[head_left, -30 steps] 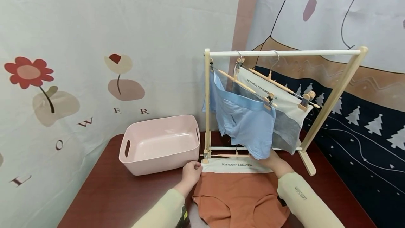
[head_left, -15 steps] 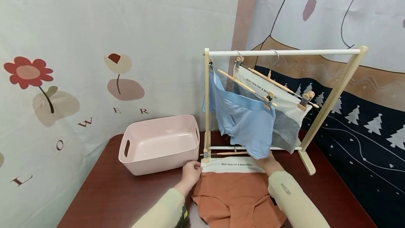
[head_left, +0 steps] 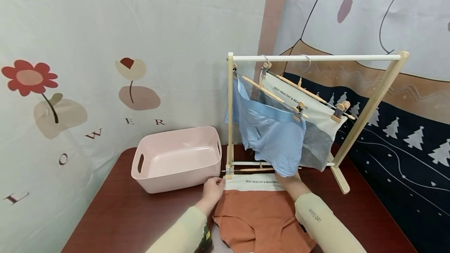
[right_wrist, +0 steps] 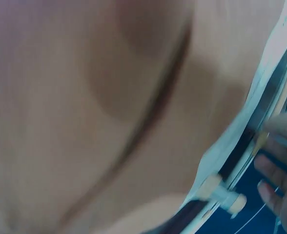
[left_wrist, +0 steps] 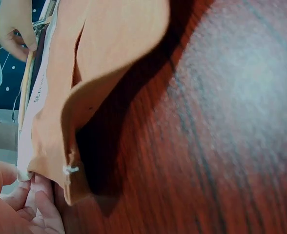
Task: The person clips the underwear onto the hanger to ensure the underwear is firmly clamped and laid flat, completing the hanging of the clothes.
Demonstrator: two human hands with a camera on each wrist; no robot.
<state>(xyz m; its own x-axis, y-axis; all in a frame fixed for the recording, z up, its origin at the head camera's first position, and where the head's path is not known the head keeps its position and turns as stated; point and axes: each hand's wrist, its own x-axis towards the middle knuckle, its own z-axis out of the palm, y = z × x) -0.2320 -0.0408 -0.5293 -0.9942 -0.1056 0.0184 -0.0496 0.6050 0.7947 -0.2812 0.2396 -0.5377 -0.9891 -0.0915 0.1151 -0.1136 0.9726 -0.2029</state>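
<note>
Rust-brown underpants with a white lettered waistband lie flat on the table, below a clip hanger. My left hand pinches the waistband's left corner; in the left wrist view its thumb and fingers meet at that corner. A clip sits right above it. My right hand reaches behind the hanging blue boxer shorts, which hide its fingertips in the head view. The right wrist view shows its fingers curled at the hanger's wooden bar, close to another clip at the waistband's edge.
A wooden rack with a white top rail stands over the work. White-and-grey underpants hang behind the blue pair. To the left, a pink basin rests on the dark red table. A patterned cloth backdrop rises behind.
My right hand and forearm have shifted left along the hanger, and the hanger's right part now shows past the blue shorts. My left hand stays at the waistband corner.
</note>
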